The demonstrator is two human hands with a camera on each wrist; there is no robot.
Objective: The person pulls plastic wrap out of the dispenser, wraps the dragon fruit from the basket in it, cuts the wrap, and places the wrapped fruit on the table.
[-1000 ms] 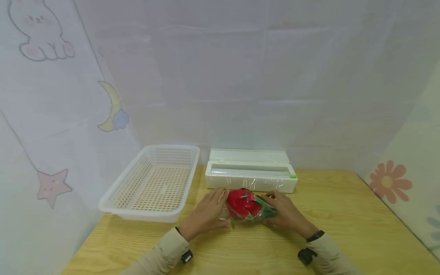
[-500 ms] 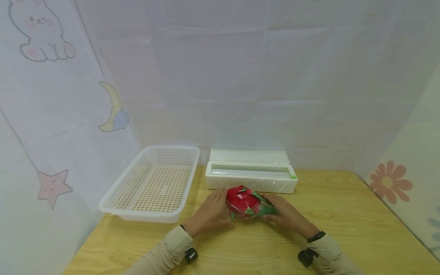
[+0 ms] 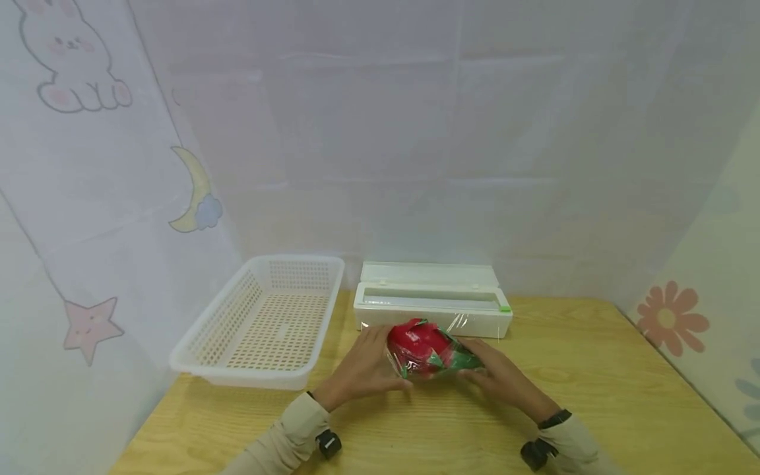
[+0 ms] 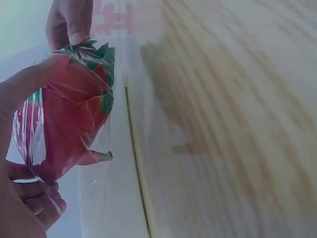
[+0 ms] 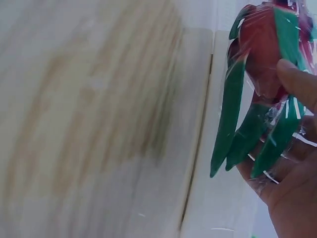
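Note:
A red dragon fruit [image 3: 418,344] with green leafy tips, covered in shiny clear film, is held between both hands in front of the white box. My left hand [image 3: 363,367] grips its rounded left end, the thumb on one side and the fingers curled underneath in the left wrist view. At the leafy right end, my right hand [image 3: 503,377] holds on with its thumb [image 5: 296,82] pressed to the wrapped fruit. Green tips [image 5: 229,119] hang down past that thumb, and the film creases around the fingers.
Just behind the fruit stands a white cling film box [image 3: 433,323], lid [image 3: 427,273] raised, a pale roll [image 3: 430,302] inside. A white perforated basket [image 3: 315,366] stands on the left of the wooden table [image 3: 594,369]. Patterned cloth [image 3: 380,132] encloses the table.
The fruit has turned slightly and shifted a little left. My right hand's fingers, bent over its end earlier, now reach behind it. My left thumb has slid rightward along the near side.

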